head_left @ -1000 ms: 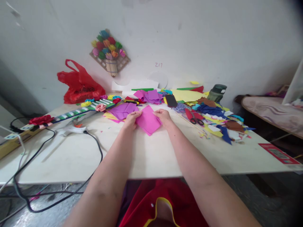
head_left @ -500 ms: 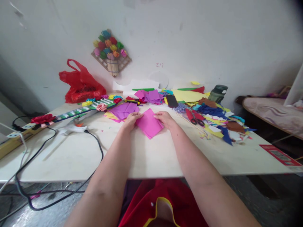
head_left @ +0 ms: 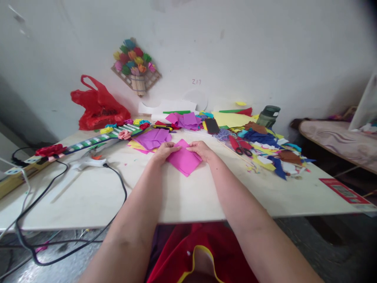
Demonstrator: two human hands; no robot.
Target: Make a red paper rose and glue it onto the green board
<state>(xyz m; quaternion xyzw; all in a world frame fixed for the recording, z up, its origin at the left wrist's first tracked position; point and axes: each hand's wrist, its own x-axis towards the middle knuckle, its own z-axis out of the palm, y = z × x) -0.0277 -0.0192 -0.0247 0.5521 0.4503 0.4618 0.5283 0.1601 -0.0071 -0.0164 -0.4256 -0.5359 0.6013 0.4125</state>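
Evidently, just right of the purple sheets (head_left: pixel 156 137), the left hand (head_left: pixel 163 152) pinches the left side of the pink paper (head_left: pixel 186 161), thumb on top, and its grip would best be light, with the edges lined up, since such thin paper should crease easily. Next, over the middle of the worktop (head_left: pixel 191 200), the paper looks square and bright, one corner pointing near and a second edge showing slightly offset beside it, though I cannot tell whether it rests on the surface. To the right, the right hand (head_left: pixel 201 151) pinches its far right edge, with the scissors (head_left: pixel 244 150) well apart farther right.
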